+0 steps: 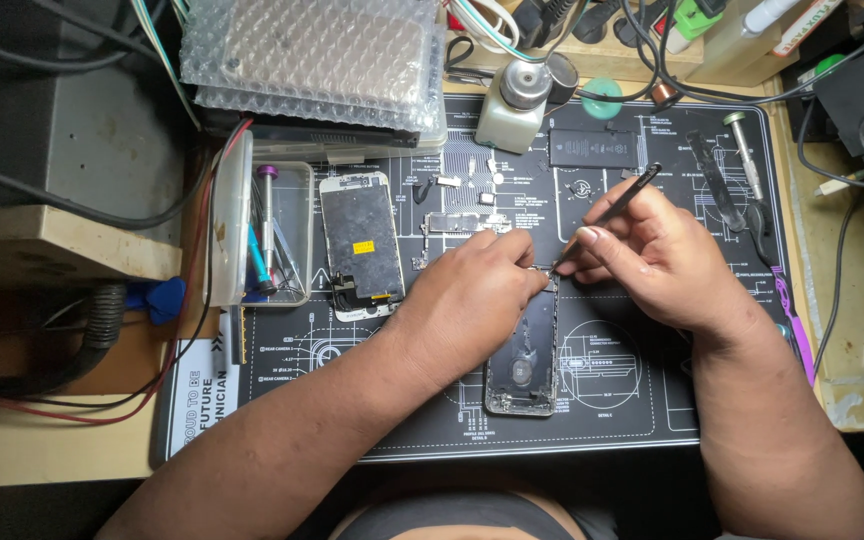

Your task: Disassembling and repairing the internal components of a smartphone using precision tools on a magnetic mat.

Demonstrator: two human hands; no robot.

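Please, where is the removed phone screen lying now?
In the head view, the phone screen lies on the mat's left part, between the clear tray and the left hand.
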